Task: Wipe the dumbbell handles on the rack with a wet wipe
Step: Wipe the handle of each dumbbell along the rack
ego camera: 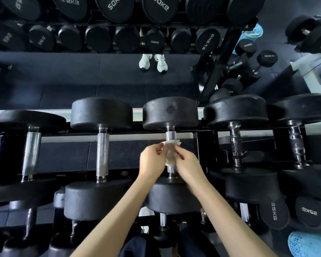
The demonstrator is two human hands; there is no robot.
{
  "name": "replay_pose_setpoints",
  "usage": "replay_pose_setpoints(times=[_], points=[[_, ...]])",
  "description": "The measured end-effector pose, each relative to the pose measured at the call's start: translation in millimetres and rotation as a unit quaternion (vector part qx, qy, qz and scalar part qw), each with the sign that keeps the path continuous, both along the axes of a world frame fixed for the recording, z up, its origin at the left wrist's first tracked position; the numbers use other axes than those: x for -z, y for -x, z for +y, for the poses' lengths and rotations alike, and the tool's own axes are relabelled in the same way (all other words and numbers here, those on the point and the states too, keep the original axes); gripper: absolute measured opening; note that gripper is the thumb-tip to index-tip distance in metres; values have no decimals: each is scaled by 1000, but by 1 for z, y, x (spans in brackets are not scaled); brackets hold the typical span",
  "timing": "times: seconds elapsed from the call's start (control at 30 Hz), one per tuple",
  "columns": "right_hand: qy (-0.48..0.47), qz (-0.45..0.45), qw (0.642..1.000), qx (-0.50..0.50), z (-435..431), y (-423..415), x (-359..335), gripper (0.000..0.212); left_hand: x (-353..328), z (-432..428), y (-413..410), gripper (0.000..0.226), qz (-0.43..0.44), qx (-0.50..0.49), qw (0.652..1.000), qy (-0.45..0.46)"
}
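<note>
Pinching the wet wipe around the centre dumbbell handle on the rack, the left hand and right hand could bunch it; rough knurling may shred it, leaving ends unwiped.

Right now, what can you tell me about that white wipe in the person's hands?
The wipe is white, thin and crumpled, like soft tissue or cloth. It is bunched around the middle of the knurled silver handle of the dumbbell straight ahead. The left hand pinches its left side and the right hand its right. A loose edge sticks up above the fingers. How far it wraps underneath is hidden.
</note>
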State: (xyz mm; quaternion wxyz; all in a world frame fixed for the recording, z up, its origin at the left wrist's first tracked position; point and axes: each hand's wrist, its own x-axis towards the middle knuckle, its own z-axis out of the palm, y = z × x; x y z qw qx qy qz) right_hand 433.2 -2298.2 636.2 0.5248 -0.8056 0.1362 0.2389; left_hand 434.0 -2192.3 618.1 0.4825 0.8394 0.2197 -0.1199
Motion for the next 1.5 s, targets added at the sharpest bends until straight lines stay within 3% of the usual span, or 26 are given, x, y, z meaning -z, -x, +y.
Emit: replay_pose_setpoints(times=[0.07, 0.17, 0.23, 0.3, 0.37, 0.6, 0.67, 0.73, 0.8, 0.9, 0.97, 1.03, 1.1, 1.23, 1.33, 1.43, 1.5], points=[[29, -17, 999, -40, -13, 3, -1, 36, 8, -13, -1, 30, 26, -3, 999, 26], [181, -125, 969, -115, -32, 19, 4, 27, 18, -27, -6, 27, 47, -19, 999, 17], [237, -143, 955, -109, -39, 33, 15, 35, 22, -28, -10, 29, 61, -63, 995, 43], [198, -120, 972, -44, -39, 42, 23, 47, 30, -27, -14, 36, 58, -122, 984, 113], [154, -121, 981, 10, -37, 43, 29, 45, 30, -28, -19, 32, 56, -178, 965, 182], [138, -138, 981, 18, -38, 44, 33, 42, 24, -25, -52, 18, 61, -240, 942, 226], [133, -142, 981, 23, -37, 44, 34, 44, 28, -27, -47, 26, 29, -214, 953, 212], [132, -143, 981, 25, -37, 44, 34, 43, 33, -28, -39, 36, -9, -159, 978, 134], [130, -140, 981, 24, -37, 44, 34, 38, 32, -26, -35, 32, -25, -93, 994, 54], [134, -134, 982, 22, -37, 44, 34, 38, 26, -24, -33, 30, -20, -66, 996, 60], [134, -140, 981, 28, -37, 44, 35, 39, 21, -27, -36, 35, 19, -159, 974, 158], [133, -143, 980, 32, -37, 44, 35, 40, 20, -32, -41, 31, 65, -280, 924, 250], [128, -141, 981, 33, -37, 44, 36, 41, 23, -36, -46, 24, 73, -324, 902, 276], [124, -152, 980, 37, -39, 46, 37, 32, 32, -21, -50, 22, 81, -253, 900, 346], [115, -151, 981, 37, -40, 47, 39, 31, 41, -2, -52, 27, 120, -191, 878, 423], [109, -165, 980, 36, -39, 48, 38, 36, 40, 0, -53, 32, 131, -161, 886, 416], [105, -160, 981, 36, -39, 48, 38, 34, 33, -4, -50, 31, 106, -144, 910, 375]])
